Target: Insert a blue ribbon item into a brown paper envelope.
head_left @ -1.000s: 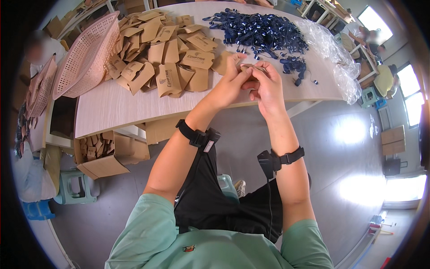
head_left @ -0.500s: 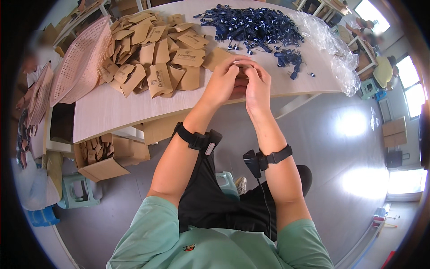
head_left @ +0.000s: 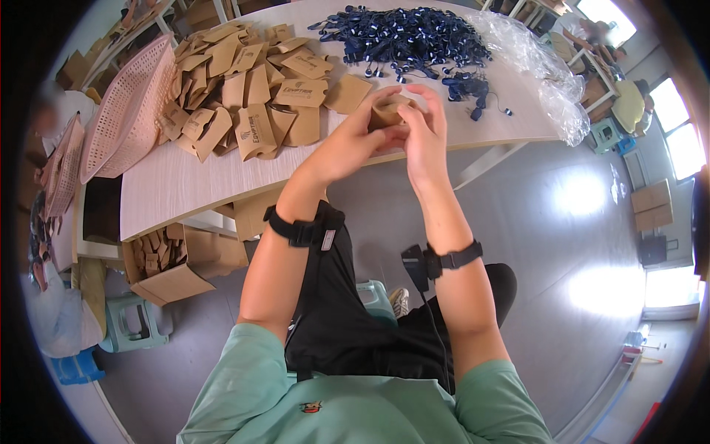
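Note:
Over the near edge of the table, my left hand (head_left: 360, 140) curls round a small brown paper pouch (head_left: 387, 112) from its left side. My right hand (head_left: 424, 135) grips the same pouch from the right, its thumb against the pouch and its fingers raised behind. The pouch looks bowed, and my fingers hide much of it. Left of my hands lies a heap of brown paper pouches (head_left: 255, 127), with one flat pouch (head_left: 347, 94) closest to my left hand. Beyond my hands is a pile of dark blue wired earphones (head_left: 414, 37); a smaller bunch (head_left: 464, 86) lies nearer my right hand.
A pink plastic basket (head_left: 122, 122) leans at the table's left edge. Clear plastic bags (head_left: 543, 78) cover the right end of the pale table (head_left: 185, 185). Below it stands a cardboard box (head_left: 188, 270) of pouches, near a green stool (head_left: 135, 322). Other people sit around the room.
My hands have parted slightly, and the left has turned and shifted a little left. The brown pouch, mostly hidden before, now shows between them.

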